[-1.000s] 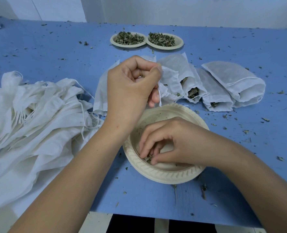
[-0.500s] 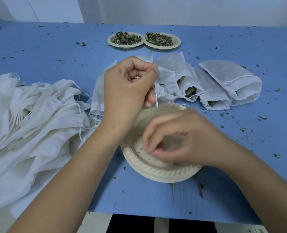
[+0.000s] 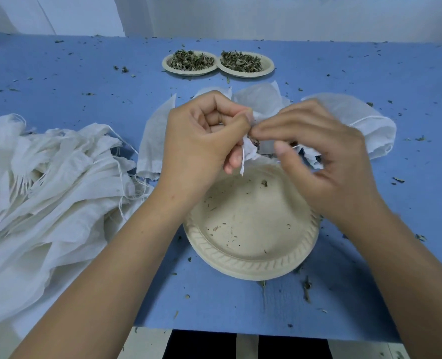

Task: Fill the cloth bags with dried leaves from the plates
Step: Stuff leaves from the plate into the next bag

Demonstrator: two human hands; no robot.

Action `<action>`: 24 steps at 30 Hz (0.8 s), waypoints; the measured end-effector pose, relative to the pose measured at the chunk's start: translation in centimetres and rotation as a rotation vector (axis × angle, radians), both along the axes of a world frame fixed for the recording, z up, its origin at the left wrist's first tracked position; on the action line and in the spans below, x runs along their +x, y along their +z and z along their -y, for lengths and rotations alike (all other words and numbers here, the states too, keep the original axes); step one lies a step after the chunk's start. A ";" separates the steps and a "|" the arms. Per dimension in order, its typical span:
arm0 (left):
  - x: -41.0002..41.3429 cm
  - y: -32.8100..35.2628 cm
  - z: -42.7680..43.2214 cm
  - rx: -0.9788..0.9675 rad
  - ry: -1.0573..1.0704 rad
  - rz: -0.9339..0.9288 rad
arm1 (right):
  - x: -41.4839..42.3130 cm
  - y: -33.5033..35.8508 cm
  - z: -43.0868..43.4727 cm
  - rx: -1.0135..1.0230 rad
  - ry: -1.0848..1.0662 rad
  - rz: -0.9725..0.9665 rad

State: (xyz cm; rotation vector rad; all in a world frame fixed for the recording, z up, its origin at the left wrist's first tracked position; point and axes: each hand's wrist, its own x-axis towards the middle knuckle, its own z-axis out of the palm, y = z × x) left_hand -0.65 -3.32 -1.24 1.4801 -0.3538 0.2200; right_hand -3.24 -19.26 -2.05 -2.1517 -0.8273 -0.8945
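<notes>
Holding: the left hand pinches the mouth of one cloth bag between the thumb and curled fingers. The bag's drawstring dangles below the thumb.
Right hand: the right hand has its fingertips bunched at that bag's mouth, meeting the left thumb. I cannot tell whether they pinch leaves or cloth.
Plates: three. The near plate lies under both hands and holds only crumbs. The far-left plate and far-right plate sit side by side beyond the hands, each heaped with dried leaves.
Other bags: a flat bag lies left of the left hand and a bulging bag beyond the right hand. The hands cover those between, so no sure count.
Spare bags: one loose pile of bags, left of the left forearm.
Bench: the blue bench is strewn with leaf bits.
</notes>
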 end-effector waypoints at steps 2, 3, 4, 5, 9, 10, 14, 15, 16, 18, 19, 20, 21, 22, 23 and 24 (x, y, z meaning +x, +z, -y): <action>0.2 0.0 -0.2 -0.032 0.030 -0.021 | -0.3 0.7 0.8 -0.019 -0.035 0.005; 0.3 0.0 -0.2 -0.046 0.040 -0.029 | -0.2 1.0 1.0 -0.062 -0.060 -0.006; 0.4 0.0 -0.2 -0.058 0.048 -0.035 | -0.1 1.1 1.2 -0.110 -0.086 -0.026; 0.4 0.1 -0.2 -0.067 0.053 -0.039 | 0.0 1.1 1.3 -0.152 -0.109 -0.043; 0.3 0.1 -0.1 -0.069 0.038 -0.047 | 0.1 1.0 1.2 -0.144 -0.129 -0.020; 0.3 0.1 -0.1 -0.066 0.031 -0.047 | 0.1 1.0 1.1 -0.139 -0.116 -0.023; 0.2 0.0 -0.1 -0.030 0.031 -0.035 | 0.0 0.2 0.5 -0.280 -0.013 -0.141; 0.2 0.0 0.0 -0.024 0.052 -0.042 | 0.0 0.2 0.4 -0.270 0.010 -0.185; 0.3 0.0 0.0 -0.025 0.079 -0.053 | 0.0 0.4 0.6 -0.201 0.018 -0.223; 0.4 0.1 -0.2 -0.044 0.124 -0.060 | 0.1 1.0 1.3 -0.004 -0.026 -0.248; 0.5 0.1 -0.3 -0.054 0.135 -0.055 | 0.3 1.2 1.7 0.025 -0.084 -0.255; 0.5 0.2 -0.4 -0.060 0.143 -0.049 | 0.5 1.2 1.9 -0.015 -0.144 -0.293; 0.5 0.2 -0.5 -0.064 0.148 -0.045 | 0.7 1.1 1.9 -0.109 -0.203 -0.366; 0.5 0.2 -0.5 -0.065 0.150 -0.043 | 0.8 0.7 1.8 -0.230 -0.238 -0.447; 0.4 0.2 -0.4 -0.068 0.148 -0.043 | 1.0 0.1 1.6 -0.339 -0.249 -0.497; 0.4 0.2 -0.4 -0.069 0.143 -0.042 | 1.1 -0.4 1.3 -0.418 -0.238 -0.502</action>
